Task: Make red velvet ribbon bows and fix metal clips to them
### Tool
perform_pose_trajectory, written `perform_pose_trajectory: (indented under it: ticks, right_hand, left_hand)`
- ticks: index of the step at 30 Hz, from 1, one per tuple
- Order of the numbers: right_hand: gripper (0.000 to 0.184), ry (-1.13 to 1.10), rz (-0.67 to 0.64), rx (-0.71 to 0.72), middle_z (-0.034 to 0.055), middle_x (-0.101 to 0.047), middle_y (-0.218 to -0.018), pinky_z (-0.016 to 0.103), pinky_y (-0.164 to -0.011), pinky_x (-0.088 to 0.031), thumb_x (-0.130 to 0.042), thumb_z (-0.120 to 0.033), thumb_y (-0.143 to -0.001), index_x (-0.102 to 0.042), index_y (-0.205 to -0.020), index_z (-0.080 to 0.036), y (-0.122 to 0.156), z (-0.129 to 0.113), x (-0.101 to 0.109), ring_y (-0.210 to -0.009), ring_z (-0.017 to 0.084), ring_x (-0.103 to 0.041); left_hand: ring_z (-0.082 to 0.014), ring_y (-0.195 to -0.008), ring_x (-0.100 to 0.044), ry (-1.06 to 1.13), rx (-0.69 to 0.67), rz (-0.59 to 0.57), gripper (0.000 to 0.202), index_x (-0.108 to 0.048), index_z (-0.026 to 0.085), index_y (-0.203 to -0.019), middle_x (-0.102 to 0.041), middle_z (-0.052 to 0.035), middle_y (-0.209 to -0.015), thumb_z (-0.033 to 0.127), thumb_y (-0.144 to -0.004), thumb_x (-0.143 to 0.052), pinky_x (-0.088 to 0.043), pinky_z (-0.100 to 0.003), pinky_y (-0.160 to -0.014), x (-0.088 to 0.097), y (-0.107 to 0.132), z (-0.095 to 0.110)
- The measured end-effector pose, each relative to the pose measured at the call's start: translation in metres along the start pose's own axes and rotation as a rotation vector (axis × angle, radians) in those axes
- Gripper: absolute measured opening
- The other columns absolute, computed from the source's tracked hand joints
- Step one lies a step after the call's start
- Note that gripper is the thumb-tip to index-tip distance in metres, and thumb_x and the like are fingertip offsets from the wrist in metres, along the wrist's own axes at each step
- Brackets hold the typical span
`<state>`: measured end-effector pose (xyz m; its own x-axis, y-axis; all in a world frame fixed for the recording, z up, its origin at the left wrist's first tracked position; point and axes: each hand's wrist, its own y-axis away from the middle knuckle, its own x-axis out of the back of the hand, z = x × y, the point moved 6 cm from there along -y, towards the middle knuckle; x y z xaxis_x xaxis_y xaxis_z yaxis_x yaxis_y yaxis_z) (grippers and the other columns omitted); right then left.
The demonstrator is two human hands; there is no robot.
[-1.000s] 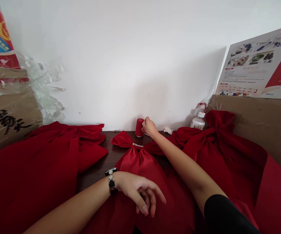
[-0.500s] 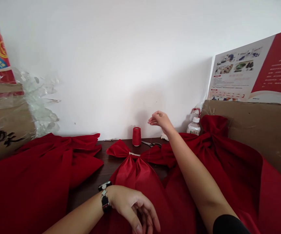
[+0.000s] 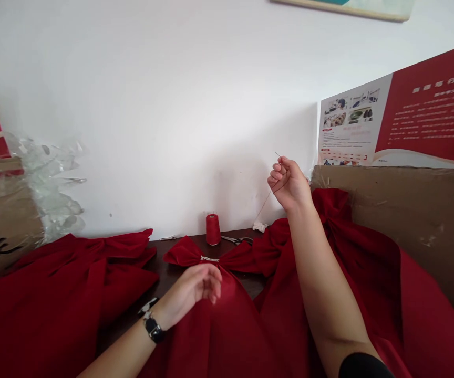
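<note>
My right hand (image 3: pixel 290 184) is raised in front of the wall, its fingertips pinched on a thin needle (image 3: pixel 278 154). A fine reddish thread (image 3: pixel 264 205) runs down from that hand. Lower and to the left, my left hand (image 3: pixel 195 289) holds nothing; its fingers are loosely curled and apart from the thumb. It hovers over a red cloth bow (image 3: pixel 233 315), whose gathered middle carries a silver metal clip (image 3: pixel 210 259). Behind the bow stands a cone of red thread (image 3: pixel 213 231) with pins or needles at its top.
Scissors (image 3: pixel 237 240) lie right of the cone, near a crumpled white piece (image 3: pixel 259 227). Another clip (image 3: pixel 168 238) rests by the wall. More red cloth lies on the left (image 3: pixel 53 304) and right (image 3: pixel 369 273). Cardboard boxes (image 3: pixel 400 220) flank the dark table (image 3: pixel 167 273).
My right hand has moved up and to the right, and the needle and thread now show. My left hand has risen toward the clip on the bow. The view has shifted slightly.
</note>
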<state>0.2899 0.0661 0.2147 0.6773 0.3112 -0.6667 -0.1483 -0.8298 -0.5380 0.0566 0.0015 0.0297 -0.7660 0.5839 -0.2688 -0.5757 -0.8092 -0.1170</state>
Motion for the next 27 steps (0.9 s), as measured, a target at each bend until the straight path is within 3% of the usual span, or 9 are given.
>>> perform_pose_trajectory:
  ticks: [2,5,10,13,17,27]
  right_hand:
    - [0.011,-0.013,-0.017,0.021,-0.0077,-0.052,-0.055,0.013,-0.038,-0.034,-0.063,-0.018,-0.077,-0.052,-0.073,-0.017,0.003,-0.006,-0.004,-0.038,0.001,-0.036]
    - [0.012,-0.008,-0.036,0.030,-0.0095,-0.045,-0.051,0.013,-0.034,-0.027,-0.062,-0.018,-0.078,-0.052,-0.072,-0.017,0.007,-0.010,-0.010,-0.034,0.001,-0.027]
    - [0.015,0.042,-0.025,0.071,-0.0107,-0.039,-0.048,0.016,-0.034,-0.024,-0.065,-0.021,-0.078,-0.051,-0.072,-0.019,0.013,-0.016,-0.014,-0.034,0.002,-0.024]
    - [0.016,0.088,-0.023,0.083,-0.0106,-0.038,-0.049,0.017,-0.034,-0.024,-0.065,-0.023,-0.079,-0.051,-0.073,-0.019,0.014,-0.020,-0.014,-0.034,0.002,-0.024]
    - [0.015,0.138,-0.003,0.150,-0.0103,-0.036,-0.050,0.018,-0.034,-0.025,-0.061,-0.025,-0.084,-0.050,-0.074,-0.021,0.012,-0.031,-0.007,-0.034,0.003,-0.024]
    - [0.018,0.234,0.020,0.256,-0.0093,-0.035,-0.052,0.020,-0.038,-0.024,-0.054,-0.027,-0.088,-0.050,-0.071,-0.022,0.014,-0.052,0.001,-0.036,0.005,-0.023]
  left_hand:
    - [-0.0111,-0.055,-0.054,0.034,-0.141,0.164,0.031,-0.066,0.013,-0.083,-0.062,-0.0033,-0.062,0.044,-0.083,-0.063,-0.045,-0.022,-0.056,0.019,-0.002,0.018]
    - [-0.0095,-0.055,-0.050,0.042,-0.259,0.326,0.028,-0.064,0.015,-0.102,-0.061,-0.0004,-0.063,0.036,-0.084,-0.065,-0.042,-0.021,-0.056,0.044,-0.001,0.035]
    - [-0.0105,-0.058,-0.052,-0.081,-0.268,0.387,0.043,-0.051,0.021,-0.123,-0.068,-0.0021,-0.073,0.037,-0.085,-0.062,-0.042,-0.023,-0.061,0.058,-0.003,0.036]
    - [-0.0123,-0.058,-0.057,-0.270,-0.214,0.412,0.037,-0.056,0.018,-0.109,-0.072,-0.0082,-0.085,0.046,-0.085,-0.059,-0.042,-0.025,-0.060,0.059,-0.005,0.030]
    - [-0.0129,-0.057,-0.059,-0.433,-0.217,0.448,0.033,-0.053,0.016,-0.077,-0.072,-0.0086,-0.080,0.048,-0.083,-0.061,-0.040,-0.024,-0.057,0.059,-0.006,0.030]
    - [-0.0092,-0.053,-0.051,-0.375,-0.206,0.501,0.035,-0.054,0.016,-0.072,-0.062,0.0002,-0.062,0.048,-0.077,-0.066,-0.039,-0.021,-0.054,0.061,-0.005,0.030]
